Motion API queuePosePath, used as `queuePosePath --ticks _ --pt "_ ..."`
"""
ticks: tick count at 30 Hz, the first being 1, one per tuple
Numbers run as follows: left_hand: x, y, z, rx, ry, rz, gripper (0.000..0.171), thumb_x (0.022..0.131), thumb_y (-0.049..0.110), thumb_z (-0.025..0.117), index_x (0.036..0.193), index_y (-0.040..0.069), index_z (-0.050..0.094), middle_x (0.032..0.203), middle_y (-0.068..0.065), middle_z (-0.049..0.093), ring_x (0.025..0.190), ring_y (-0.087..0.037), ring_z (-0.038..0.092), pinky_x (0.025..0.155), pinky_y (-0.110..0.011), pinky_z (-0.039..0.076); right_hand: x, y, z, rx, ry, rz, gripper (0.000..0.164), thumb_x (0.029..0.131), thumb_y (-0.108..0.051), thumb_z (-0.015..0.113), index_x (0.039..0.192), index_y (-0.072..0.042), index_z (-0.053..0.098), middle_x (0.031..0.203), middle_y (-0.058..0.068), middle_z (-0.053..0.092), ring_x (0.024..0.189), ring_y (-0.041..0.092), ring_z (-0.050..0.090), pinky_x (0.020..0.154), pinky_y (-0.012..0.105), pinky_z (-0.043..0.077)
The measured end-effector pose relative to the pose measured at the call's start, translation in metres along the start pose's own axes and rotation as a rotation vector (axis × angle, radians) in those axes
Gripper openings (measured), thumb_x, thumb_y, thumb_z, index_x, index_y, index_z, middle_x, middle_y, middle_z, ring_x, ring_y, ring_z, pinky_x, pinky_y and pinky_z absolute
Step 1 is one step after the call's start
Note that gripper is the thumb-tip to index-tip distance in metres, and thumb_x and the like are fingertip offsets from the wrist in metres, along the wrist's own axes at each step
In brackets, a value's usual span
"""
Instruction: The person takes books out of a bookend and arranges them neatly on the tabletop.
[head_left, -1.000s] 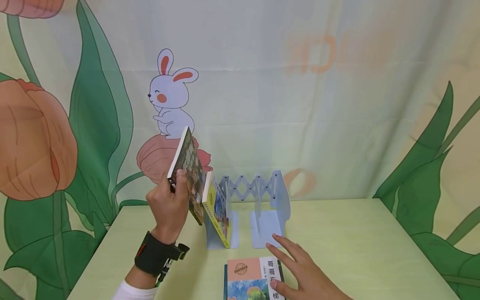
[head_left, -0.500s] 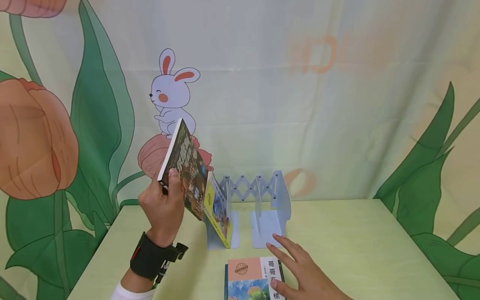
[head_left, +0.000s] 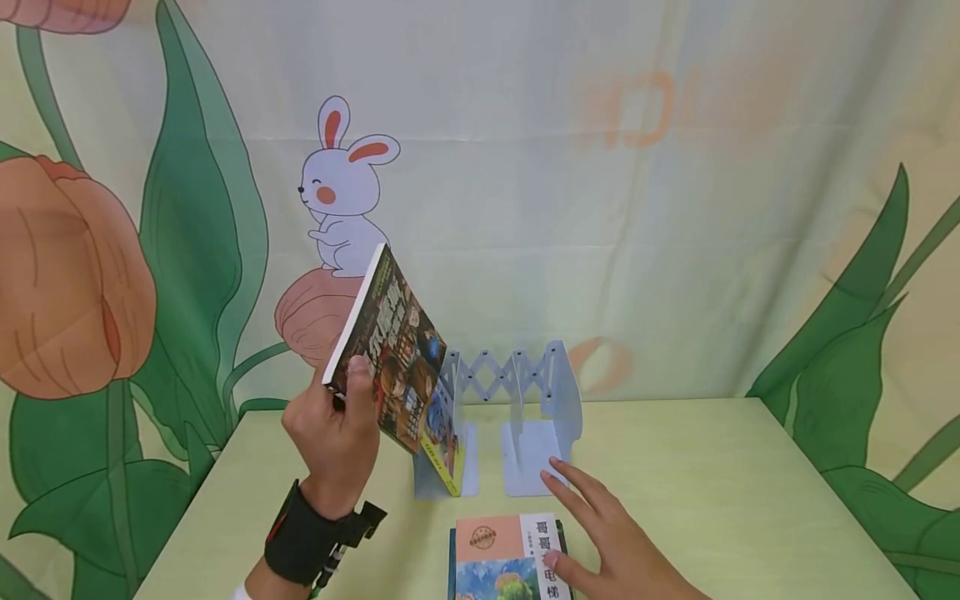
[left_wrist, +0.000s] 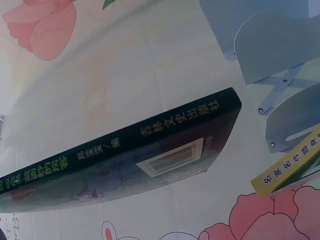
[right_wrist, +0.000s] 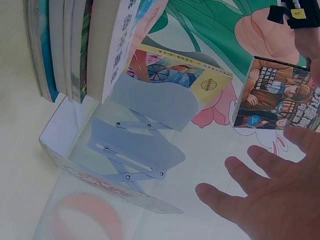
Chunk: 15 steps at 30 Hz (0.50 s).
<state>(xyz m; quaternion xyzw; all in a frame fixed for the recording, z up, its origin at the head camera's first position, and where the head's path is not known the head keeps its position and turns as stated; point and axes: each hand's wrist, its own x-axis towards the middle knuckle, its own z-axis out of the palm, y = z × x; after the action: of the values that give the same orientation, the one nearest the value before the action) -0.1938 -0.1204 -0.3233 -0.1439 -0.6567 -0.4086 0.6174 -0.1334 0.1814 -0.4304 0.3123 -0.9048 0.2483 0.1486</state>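
My left hand (head_left: 333, 442) grips a dark-covered paperback book (head_left: 393, 350) by its near edge, thumb on the illustrated cover. The book is tilted in the air; its spine and barcode show in the left wrist view. Behind it, a yellow book (head_left: 452, 475) leans in the left part of a pale blue expandable bookend (head_left: 536, 450) and is partly hidden. My right hand (head_left: 611, 533) has its fingers spread and grips nothing. Its thumb overlaps the top book of a stack (head_left: 491, 537); whether they touch I cannot tell.
Several books make up the stack (right_wrist: 110, 50), seen edge-on in the right wrist view. The bookend stands on a yellow-green table (head_left: 697, 467), near its back edge. A curtain (head_left: 712, 250) printed with plants and a rabbit hangs behind.
The dark book shifted slightly left, then back right, and turned so more of its cover faces the head camera. It now hides more of the yellow book. My right hand moved only slightly.
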Motion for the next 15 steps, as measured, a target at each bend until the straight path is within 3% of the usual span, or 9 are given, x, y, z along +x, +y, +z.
queuePosePath --ticks 5,12,15 --pt "-0.007 0.008 -0.001 -0.024 -0.026 -0.010 0.039 0.099 0.029 0.054 0.106 -0.006 0.071 0.056 -0.012 0.060 0.045 -0.008 0.045 0.042 -0.021 0.026 0.003 -0.005 -0.006 0.025 0.031 0.033 0.082 0.092 -0.040 0.065 0.158 -0.029 0.018 0.163 -0.006 0.023 0.143 0.018 0.037 0.095 0.055 0.050" --pt "-0.020 0.022 -0.004 -0.119 -0.076 -0.114 0.025 0.096 0.013 0.058 0.109 -0.005 0.070 0.050 -0.004 0.042 0.044 -0.001 0.031 0.043 -0.020 0.023 0.007 -0.010 -0.011 0.060 0.055 0.087 0.084 0.091 -0.043 0.066 0.158 -0.032 0.016 0.163 -0.009 0.023 0.143 0.019 0.037 0.096 0.056 0.049" --pt "-0.025 0.026 -0.004 -0.131 -0.104 -0.139 0.023 0.095 0.008 0.058 0.110 -0.004 0.070 0.050 -0.004 0.045 0.043 -0.001 0.030 0.043 -0.019 0.023 0.008 -0.011 -0.011 0.093 0.061 0.115 0.084 0.090 -0.044 0.066 0.157 -0.034 0.016 0.162 -0.011 0.023 0.142 0.024 0.039 0.095 0.058 0.048"
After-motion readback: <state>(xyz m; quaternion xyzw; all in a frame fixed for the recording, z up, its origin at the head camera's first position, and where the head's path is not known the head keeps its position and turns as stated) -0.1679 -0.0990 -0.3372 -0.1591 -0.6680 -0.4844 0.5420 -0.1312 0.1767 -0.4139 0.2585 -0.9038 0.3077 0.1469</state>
